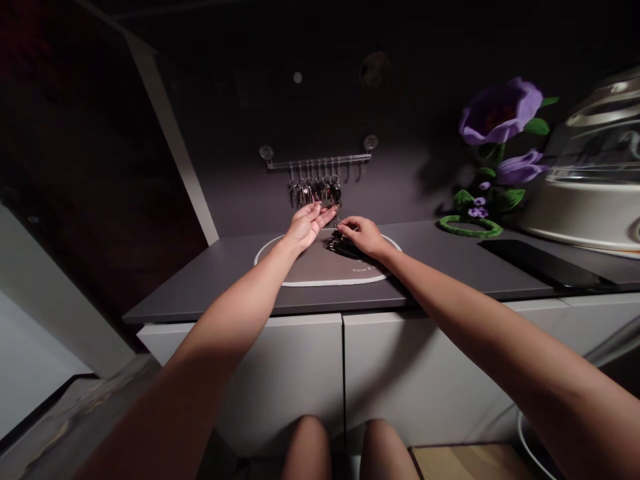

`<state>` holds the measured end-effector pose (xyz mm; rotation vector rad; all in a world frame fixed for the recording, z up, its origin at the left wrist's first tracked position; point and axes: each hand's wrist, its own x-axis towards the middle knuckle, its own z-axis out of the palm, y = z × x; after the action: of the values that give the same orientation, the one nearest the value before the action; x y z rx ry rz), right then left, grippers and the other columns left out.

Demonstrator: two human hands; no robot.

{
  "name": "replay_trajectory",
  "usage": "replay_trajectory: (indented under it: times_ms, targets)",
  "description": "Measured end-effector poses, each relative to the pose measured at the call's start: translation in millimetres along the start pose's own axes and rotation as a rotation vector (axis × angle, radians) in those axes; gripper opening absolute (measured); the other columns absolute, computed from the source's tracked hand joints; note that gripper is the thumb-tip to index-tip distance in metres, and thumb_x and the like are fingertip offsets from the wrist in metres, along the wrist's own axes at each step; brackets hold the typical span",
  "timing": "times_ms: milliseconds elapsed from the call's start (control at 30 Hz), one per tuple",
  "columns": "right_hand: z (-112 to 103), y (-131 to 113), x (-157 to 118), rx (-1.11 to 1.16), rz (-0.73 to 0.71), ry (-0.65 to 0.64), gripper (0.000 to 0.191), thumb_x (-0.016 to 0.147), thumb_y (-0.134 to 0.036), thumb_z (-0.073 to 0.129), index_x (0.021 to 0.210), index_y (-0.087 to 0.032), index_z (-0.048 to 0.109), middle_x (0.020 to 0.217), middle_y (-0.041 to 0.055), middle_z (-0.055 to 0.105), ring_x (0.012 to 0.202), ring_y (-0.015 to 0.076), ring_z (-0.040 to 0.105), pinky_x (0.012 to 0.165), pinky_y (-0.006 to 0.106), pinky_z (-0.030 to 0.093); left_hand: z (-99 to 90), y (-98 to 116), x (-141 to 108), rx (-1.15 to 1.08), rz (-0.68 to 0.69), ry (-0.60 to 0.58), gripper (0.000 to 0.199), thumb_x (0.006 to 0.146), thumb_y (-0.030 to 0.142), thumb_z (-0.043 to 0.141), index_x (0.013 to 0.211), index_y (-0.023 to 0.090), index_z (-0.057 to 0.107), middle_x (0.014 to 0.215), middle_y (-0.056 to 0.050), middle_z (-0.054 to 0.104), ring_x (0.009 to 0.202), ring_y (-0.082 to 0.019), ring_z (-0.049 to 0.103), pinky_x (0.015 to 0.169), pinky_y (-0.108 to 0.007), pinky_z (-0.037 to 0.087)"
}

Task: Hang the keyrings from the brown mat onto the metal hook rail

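Several bunches of keys (315,190) hang close together from the hooks of a clear rail (320,161) on the dark wall. My left hand (306,225) is turned palm up just below them, fingers stretched out and thumb apart, its fingertips at the lowest keys and a thin chain. Whether they touch is too small to tell. To its right, my right hand (363,235) pinches a small metal keychain (338,223) between thumb and fingers. Under that hand, a dark bunch of items with metal rings (345,247) lies on the oval brown mat (310,267), partly hidden.
Purple artificial flowers (500,127) with a green ring base stand right on the grey counter (200,273). Beside them are a black phone-like slab (540,261) and a large cream appliance (590,210) with a clear cover. White cabinet doors (295,373) lie below; my knees are near them.
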<state>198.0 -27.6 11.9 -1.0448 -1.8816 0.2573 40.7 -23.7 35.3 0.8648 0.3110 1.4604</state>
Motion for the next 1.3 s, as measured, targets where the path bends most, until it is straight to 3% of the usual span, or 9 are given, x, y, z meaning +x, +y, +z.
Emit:
replay_trajectory:
  times_ms: [267,533,767,1000,1300]
  targets:
    - [-3.0,4.6,5.0,0.112,0.014,0.12,0.024,0.075,-0.036,0.057,0.081,-0.017,0.069,0.085,0.0054,0.066,0.081,0.0158,0.057,0.078,0.03,0.042,-3.3,4.1,6.1,-0.032,0.051,0.029,0.011,0.083,0.002,0.044,0.08,0.007,0.053,0.078,-0.007,0.062,0.107,-0.022,0.057,0.094,-0.035,0.047]
    - [-11.3,-6.5,4.3,0.47,0.15,0.178,0.024,0.065,-0.035,0.066,0.077,-0.015,0.068,0.078,0.0039,0.066,0.072,0.0131,0.055,0.069,0.028,0.042,-8.3,5.3,11.4,-0.038,0.078,0.128,0.013,0.081,-0.001,0.043,0.078,0.007,0.051,0.079,-0.009,0.061,0.105,-0.023,0.058,0.092,-0.036,0.048]
    - [-13.3,1.7,12.0,0.671,0.192,0.163,0.026,0.062,-0.037,0.069,0.076,-0.016,0.066,0.074,0.0017,0.063,0.065,0.0091,0.051,0.061,0.023,0.038,-12.5,-0.2,12.7,-0.001,0.023,0.213,0.016,0.081,-0.003,0.04,0.075,0.008,0.05,0.073,-0.008,0.058,0.096,-0.022,0.062,0.089,-0.038,0.05]
    - [-16.1,6.1,16.1,0.833,0.175,0.199,0.029,0.058,-0.04,0.072,0.073,-0.018,0.062,0.07,-0.0014,0.058,0.065,0.0077,0.05,0.056,0.02,0.036,-10.9,-7.8,5.9,0.208,-0.05,0.214,0.014,0.082,-0.001,0.041,0.075,0.009,0.049,0.067,-0.006,0.056,0.079,-0.02,0.066,0.083,-0.038,0.052]
    - [-23.6,9.4,23.8,0.867,0.213,0.261,0.04,0.054,-0.049,0.074,0.074,-0.018,0.058,0.065,-0.0032,0.053,0.057,0.0055,0.045,0.053,0.02,0.036,-15.4,-20.0,5.0,0.616,-0.079,0.056,0.003,0.078,0.01,0.055,0.079,0.012,0.055,0.069,-0.003,0.063,0.066,-0.009,0.061,0.077,-0.03,0.05]
